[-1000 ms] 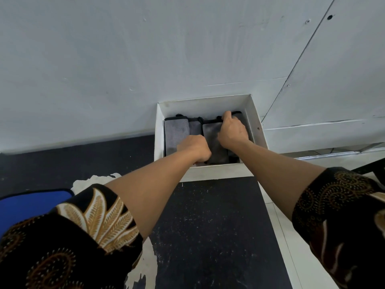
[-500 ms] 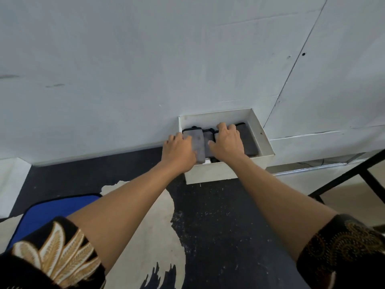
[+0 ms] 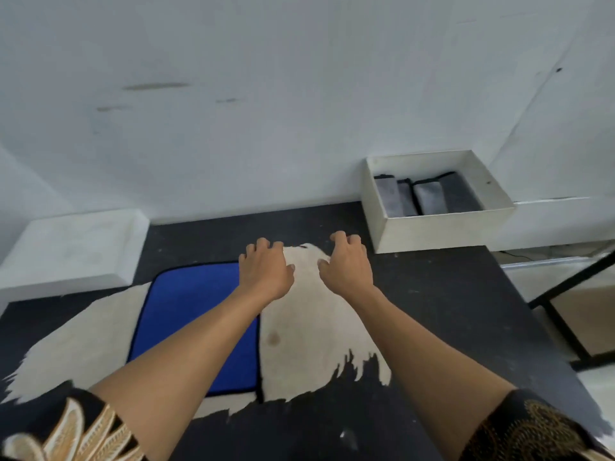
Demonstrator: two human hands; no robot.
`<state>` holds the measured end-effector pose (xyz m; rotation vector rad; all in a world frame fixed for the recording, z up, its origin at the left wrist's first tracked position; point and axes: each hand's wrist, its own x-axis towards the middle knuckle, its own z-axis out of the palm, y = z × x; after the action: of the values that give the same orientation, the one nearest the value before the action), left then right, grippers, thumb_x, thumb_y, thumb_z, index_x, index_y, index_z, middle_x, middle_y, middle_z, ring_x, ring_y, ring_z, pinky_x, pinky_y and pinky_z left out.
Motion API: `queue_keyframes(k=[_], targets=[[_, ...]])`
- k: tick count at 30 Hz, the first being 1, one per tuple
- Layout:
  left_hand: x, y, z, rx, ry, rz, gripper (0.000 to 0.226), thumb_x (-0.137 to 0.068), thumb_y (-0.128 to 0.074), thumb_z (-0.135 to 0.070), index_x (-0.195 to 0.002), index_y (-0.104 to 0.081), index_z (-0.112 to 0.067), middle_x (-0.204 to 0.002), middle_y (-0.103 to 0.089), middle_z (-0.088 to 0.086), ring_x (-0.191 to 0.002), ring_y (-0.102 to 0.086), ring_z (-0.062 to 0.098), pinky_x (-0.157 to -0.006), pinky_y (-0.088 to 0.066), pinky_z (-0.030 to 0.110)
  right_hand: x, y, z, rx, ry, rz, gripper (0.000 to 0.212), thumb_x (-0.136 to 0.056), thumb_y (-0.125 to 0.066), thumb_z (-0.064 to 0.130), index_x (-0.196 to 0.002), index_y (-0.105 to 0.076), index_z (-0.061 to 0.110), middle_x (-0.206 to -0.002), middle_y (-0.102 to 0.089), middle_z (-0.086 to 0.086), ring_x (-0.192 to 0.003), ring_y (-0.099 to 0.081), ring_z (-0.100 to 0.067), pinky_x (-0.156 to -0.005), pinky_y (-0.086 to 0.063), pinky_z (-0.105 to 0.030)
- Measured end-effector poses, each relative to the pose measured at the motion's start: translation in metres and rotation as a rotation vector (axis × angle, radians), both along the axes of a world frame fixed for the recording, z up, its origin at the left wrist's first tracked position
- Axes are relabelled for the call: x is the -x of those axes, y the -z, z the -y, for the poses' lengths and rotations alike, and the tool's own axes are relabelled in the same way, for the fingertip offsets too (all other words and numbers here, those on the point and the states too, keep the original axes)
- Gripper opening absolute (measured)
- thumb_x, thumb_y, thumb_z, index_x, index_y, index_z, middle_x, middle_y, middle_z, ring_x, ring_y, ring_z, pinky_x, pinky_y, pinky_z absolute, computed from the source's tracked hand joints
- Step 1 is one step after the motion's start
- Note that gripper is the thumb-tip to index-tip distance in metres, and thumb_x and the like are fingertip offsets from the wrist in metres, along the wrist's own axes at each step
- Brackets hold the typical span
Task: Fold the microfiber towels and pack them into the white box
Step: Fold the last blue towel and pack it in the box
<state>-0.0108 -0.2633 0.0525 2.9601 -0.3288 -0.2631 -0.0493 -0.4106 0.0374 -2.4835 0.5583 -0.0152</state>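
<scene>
The white box (image 3: 442,229) stands at the back right against the wall, with several folded grey towels (image 3: 429,197) packed upright inside it. A blue towel with black trim (image 3: 193,314) lies flat on the table at the left, partly under my left forearm. My left hand (image 3: 264,269) hovers over the blue towel's far right corner, fingers loosely curled and holding nothing. My right hand (image 3: 346,261) hangs beside it over the worn pale patch of the tabletop, fingers also loosely curled and holding nothing. Both hands are out of the box.
The black tabletop (image 3: 432,311) has a large worn cream patch in the middle. A white ledge (image 3: 73,247) sits at the far left by the wall. A black metal frame (image 3: 565,311) stands past the table's right edge.
Both hands came out of the box and drew back left, over the table's middle. The view swung left, so the box now sits at the right and the blue towel shows fully.
</scene>
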Motion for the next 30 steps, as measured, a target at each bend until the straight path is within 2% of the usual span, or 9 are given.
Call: queue_keyframes(k=[4, 7, 15, 18, 21, 24, 26, 28, 30], targets=[[0.018, 0.024, -0.069, -0.012, -0.103, -0.066, 0.046, -0.097, -0.053, -0.042, -0.135, -0.048, -0.017, -0.138, -0.045, 0.008, -0.124, -0.043, 0.030, -0.101, -0.037, 0.041, 0.010, 0.026, -0.057, -0.016, -0.082, -0.076, 0.056, -0.090, -0.066, 0.032, -0.138, -0.040, 0.018, -0.139, -0.041, -0.009, -0.124, -0.045, -0.029, -0.098, -0.047, -0.039], [0.032, 0.048, -0.127, -0.033, -0.250, -0.164, 0.052, -0.098, -0.052, -0.043, -0.140, -0.044, -0.015, -0.145, -0.039, 0.012, -0.130, -0.040, 0.034, -0.105, -0.036, 0.045, 0.015, 0.046, -0.102, -0.038, -0.156, -0.176, 0.056, -0.089, -0.068, 0.031, -0.136, -0.040, 0.019, -0.136, -0.041, -0.008, -0.120, -0.048, -0.028, -0.094, -0.048, -0.036], [0.057, 0.092, -0.229, 0.010, -0.810, -0.352, 0.061, -0.094, -0.057, -0.039, -0.142, -0.031, -0.012, -0.144, -0.032, 0.016, -0.127, -0.038, 0.035, -0.101, -0.039, 0.045, 0.035, 0.086, -0.162, -0.112, -0.194, -0.416, 0.051, -0.089, -0.067, 0.036, -0.124, -0.039, 0.013, -0.119, -0.049, -0.010, -0.101, -0.059, -0.028, -0.075, -0.050, -0.034], [0.056, 0.100, -0.249, 0.017, -0.835, -0.343, 0.059, -0.092, -0.060, -0.041, -0.138, -0.035, -0.011, -0.141, -0.034, 0.018, -0.125, -0.039, 0.037, -0.102, -0.039, 0.047, 0.034, 0.094, -0.172, -0.170, -0.156, -0.445, 0.049, -0.088, -0.068, 0.028, -0.123, -0.039, 0.012, -0.116, -0.053, -0.010, -0.098, -0.059, -0.027, -0.071, -0.046, -0.033], [0.047, 0.106, -0.263, 0.116, -0.937, -0.367, 0.057, -0.092, -0.062, -0.040, -0.134, -0.041, -0.008, -0.136, -0.045, 0.019, -0.120, -0.047, 0.038, -0.101, -0.042, 0.047, 0.030, 0.097, -0.178, -0.226, -0.072, -0.451, 0.044, -0.088, -0.065, 0.018, -0.121, -0.037, 0.011, -0.101, -0.055, -0.005, -0.082, -0.054, -0.020, -0.065, -0.044, -0.031], [0.040, 0.107, -0.269, 0.239, -0.935, -0.391, 0.038, -0.097, -0.055, -0.038, -0.110, -0.057, -0.002, -0.107, -0.063, 0.014, -0.085, -0.059, 0.028, -0.080, -0.053, 0.038, 0.027, 0.102, -0.177, -0.262, 0.030, -0.483, 0.034, -0.087, -0.063, 0.018, -0.111, -0.039, 0.011, -0.085, -0.052, 0.000, -0.070, -0.053, -0.015, -0.053, -0.041, -0.028], [0.036, 0.105, -0.268, 0.304, -0.920, -0.369, 0.037, -0.100, -0.050, -0.038, -0.100, -0.057, -0.002, -0.094, -0.061, 0.009, -0.075, -0.055, 0.024, -0.070, -0.048, 0.034, 0.025, 0.103, -0.176, -0.323, 0.073, -0.485, 0.023, -0.084, -0.062, 0.020, -0.101, -0.050, 0.010, -0.083, -0.060, -0.002, -0.070, -0.058, -0.017, -0.050, -0.041, -0.027], [0.030, 0.103, -0.267, 0.397, -0.934, -0.331, 0.032, -0.100, -0.051, -0.032, -0.104, -0.057, -0.001, -0.099, -0.062, 0.010, -0.081, -0.056, 0.026, -0.071, -0.046, 0.034, 0.022, 0.102, -0.174, -0.449, 0.125, -0.454, 0.009, -0.087, -0.059, 0.017, -0.082, -0.054, 0.010, -0.076, -0.058, -0.003, -0.065, -0.056, -0.018, -0.049, -0.039, -0.026], [0.022, 0.098, -0.264, 0.479, -0.936, -0.283, 0.023, -0.095, -0.053, -0.015, -0.111, -0.058, 0.001, -0.108, -0.065, 0.015, -0.083, -0.059, 0.028, -0.071, -0.047, 0.034, 0.018, 0.101, -0.172, -0.611, 0.219, -0.413, 0.017, -0.092, -0.055, 0.013, -0.075, -0.052, 0.009, -0.078, -0.056, -0.007, -0.070, -0.055, -0.023, -0.052, -0.041, -0.027]])
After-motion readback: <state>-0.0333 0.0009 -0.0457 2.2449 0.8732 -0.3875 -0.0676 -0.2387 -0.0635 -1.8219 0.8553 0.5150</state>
